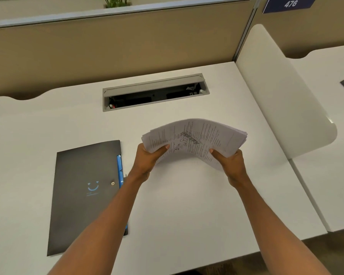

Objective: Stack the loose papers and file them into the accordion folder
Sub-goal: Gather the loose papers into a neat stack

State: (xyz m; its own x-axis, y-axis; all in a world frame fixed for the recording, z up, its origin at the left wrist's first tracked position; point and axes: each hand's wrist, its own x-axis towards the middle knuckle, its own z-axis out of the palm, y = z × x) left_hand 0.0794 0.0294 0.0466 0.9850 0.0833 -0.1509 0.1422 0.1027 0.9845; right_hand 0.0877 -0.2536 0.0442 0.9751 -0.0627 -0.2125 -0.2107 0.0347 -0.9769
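A stack of printed white papers [195, 137] is held above the white desk [187, 205], bowed upward in the middle. My left hand [147, 161] grips its left edge, thumb on top. My right hand [229, 163] grips the right edge the same way. A black accordion folder [83, 195] lies flat and closed on the desk to the left of my left arm. It has a blue smiley mark, a small snap button and blue edging along its right side.
An open grey cable tray [155, 92] is set into the desk behind the papers. A tan partition wall [107, 52] runs along the back. A white side divider [282, 92] bounds the desk on the right, with a neighbouring desk beyond it.
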